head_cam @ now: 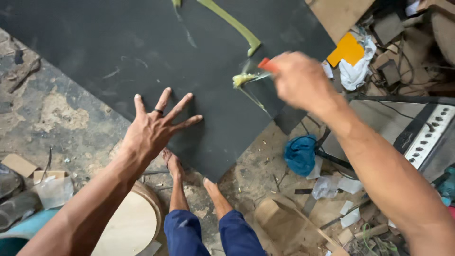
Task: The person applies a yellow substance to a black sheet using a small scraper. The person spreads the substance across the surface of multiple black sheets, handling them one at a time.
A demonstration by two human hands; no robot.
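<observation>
A large dark sheet (142,42) is laid flat on the rough concrete floor (57,114), one of its corners pointing toward the person's bare feet (173,163). The left hand (154,128) is pressed onto the sheet near its lower edge, released and holding nothing, with the fingers splayed wide and a dark ring worn on one of them. The right hand (298,80) is blurred by motion above the sheet's right edge; it is clenched around a thin scraper with an orange-red handle (266,64), whose clear blade (251,76) is loaded with a lump of yellowish glue (242,79). A thick streak of the same yellow-green glue (232,21) is seen running diagonally across the upper part of the sheet and ending in a blob just above the blade. Whether the blade is touching the sheet cannot be told because of the blur. To the right of the sheet, a blue cloth (301,154) is dropped on the floor among scraps of paper and wood, and an orange card (347,49) and a white rag (353,73) are found near the upper right. A round wooden disc (128,225) is placed beside the person's blue trouser legs (208,234) at the lower left.
</observation>
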